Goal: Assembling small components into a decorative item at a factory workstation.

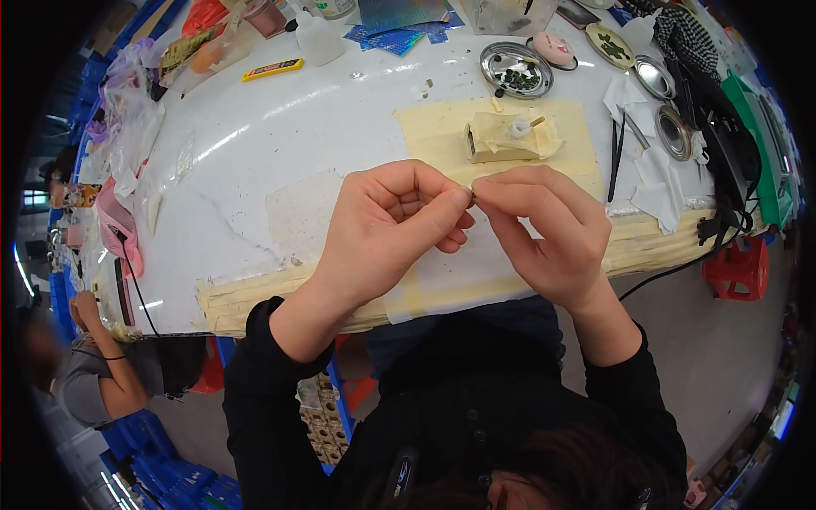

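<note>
My left hand [370, 225] and my right hand [557, 234] meet over the near edge of the table, fingertips almost touching. Each is closed in a pinch of thumb and forefinger. A tiny dark speck shows where the fingertips come together, too small to name. Just beyond them stands a small block [501, 146] wrapped in cream tape, with a little white cup [520, 128] and a thin wooden stick [537, 121] on top. Farther off, a round metal dish [488, 64] holds small dark green pieces [518, 79].
Black tweezers [615, 157] and white tissues [659, 191] lie to the right, near metal lids [654, 76] and a cream dish [608, 44] of green pieces. A yellow cutter knife [273, 70] and a white bottle [318, 38] are at the back. Another person's arm [119, 378] is at far left.
</note>
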Motion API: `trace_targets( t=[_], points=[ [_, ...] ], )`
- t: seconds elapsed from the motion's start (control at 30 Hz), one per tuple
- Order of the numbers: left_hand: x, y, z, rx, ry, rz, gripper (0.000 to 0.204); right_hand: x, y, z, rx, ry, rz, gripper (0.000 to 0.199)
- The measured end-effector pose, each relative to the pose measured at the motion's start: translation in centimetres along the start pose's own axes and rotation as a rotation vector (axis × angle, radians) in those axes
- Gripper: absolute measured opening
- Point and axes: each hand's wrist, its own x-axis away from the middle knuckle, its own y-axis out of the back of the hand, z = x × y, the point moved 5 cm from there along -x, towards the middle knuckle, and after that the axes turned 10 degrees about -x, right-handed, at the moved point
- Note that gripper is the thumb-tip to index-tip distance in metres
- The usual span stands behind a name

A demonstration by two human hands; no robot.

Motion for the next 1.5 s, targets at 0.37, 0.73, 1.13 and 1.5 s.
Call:
trace_targets(
  t=[0.37,0.73,1.13,1.5],
  points=[
    [0.0,0.6,0.6,0.077,0.07,0.019,0.015,0.3,-0.7,0.7,0.145,0.208,0.082,0.033],
    [0.9,-0.6,-1.0,-0.217,-0.355,-0.143,0.008,0.6,-0.3,-1.6,-0.664,-0.51,-0.071,0.012],
    [0.9,-0.8,-0.8,-0.148,-0.294,-0.091,0.009,0.0,0.4,-0.1,-0.191,-0.166,-0.029,0.018],
    [0.0,-0.5,0.5,0.053,-0.028,-0.031,0.015,0.6,-0.1,-0.8,-0.268,-0.231,-0.117,0.017]
  ],
)
